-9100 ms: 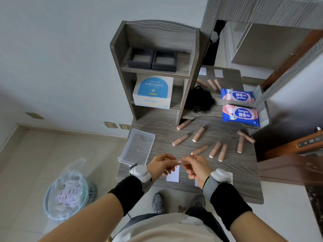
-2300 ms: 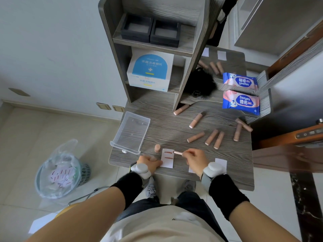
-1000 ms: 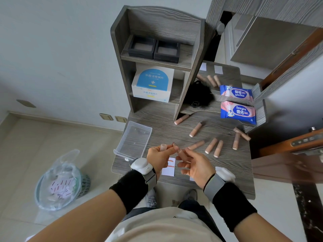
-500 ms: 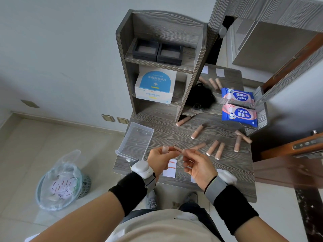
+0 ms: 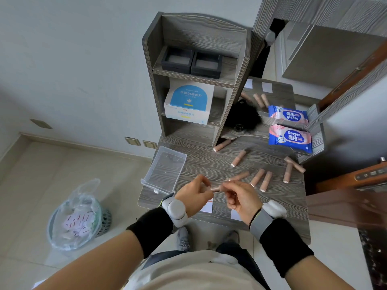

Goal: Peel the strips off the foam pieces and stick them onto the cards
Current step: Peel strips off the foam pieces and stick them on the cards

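my left hand (image 5: 194,195) and right hand (image 5: 240,198) meet just above the near edge of the desk (image 5: 209,162). each has its fingers curled and pinches one end of a small pink foam piece (image 5: 215,188) held level between them. i cannot tell whether a strip is lifting off it. a white card (image 5: 207,207) peeks out beneath my left hand and a second card (image 5: 235,215) beneath my right, both mostly hidden.

just beside my left hand sits a clear plastic tray (image 5: 165,172). loose foam pieces (image 5: 257,177) lie scattered beyond my knuckles. at the back a shelf unit (image 5: 155,59) holds two black boxes (image 5: 178,59) and a blue and white box (image 5: 188,105). a wipes pack (image 5: 290,139) lies to the right.

the desk is grey wood grain. left of it, on the beige tiled floor, stands a bin (image 5: 77,216) lined with a plastic bag, against a pale wall.
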